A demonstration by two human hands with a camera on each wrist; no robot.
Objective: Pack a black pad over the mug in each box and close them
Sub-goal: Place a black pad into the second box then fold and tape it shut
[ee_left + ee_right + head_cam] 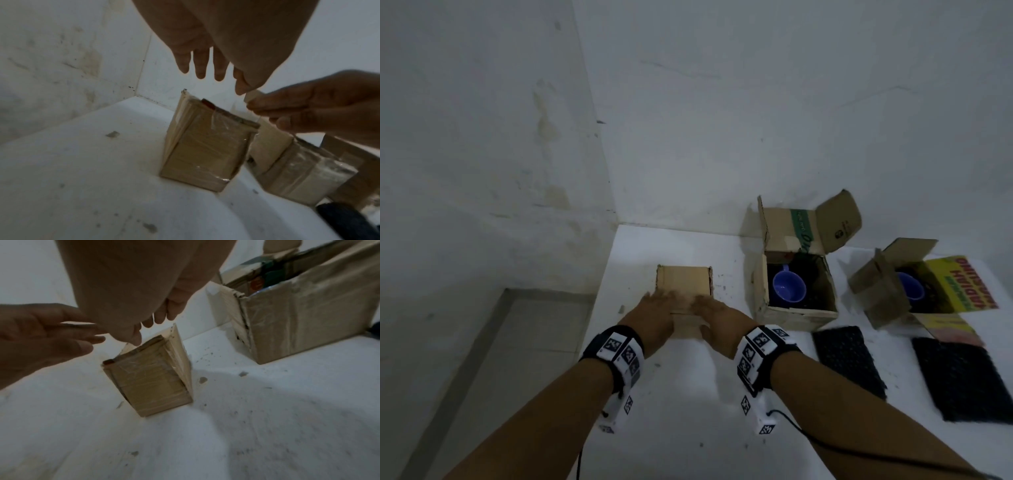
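Note:
A small cardboard box point(685, 279) stands at the table's left, its top flaps folded down. My left hand point(659, 305) and right hand point(714, 308) lie side by side on those flaps with fingers straight. In the left wrist view, the left fingers point(205, 68) stretch out above the taped box point(205, 146). The right wrist view shows the right fingertips point(160, 318) at the box's top edge. Two more boxes stand open: the middle box point(796, 313) holds a blue mug point(789, 286), and the right box point(876, 294) holds another blue mug point(911, 289). Two black pads point(847, 359) point(962, 380) lie in front of them.
The white table point(688, 411) sits in a corner, with walls behind and to the left. Its left edge drops to a tiled floor point(517, 342). The middle box's flaps point(835, 219) stand up. A yellow printed flap point(962, 284) hangs off the right box.

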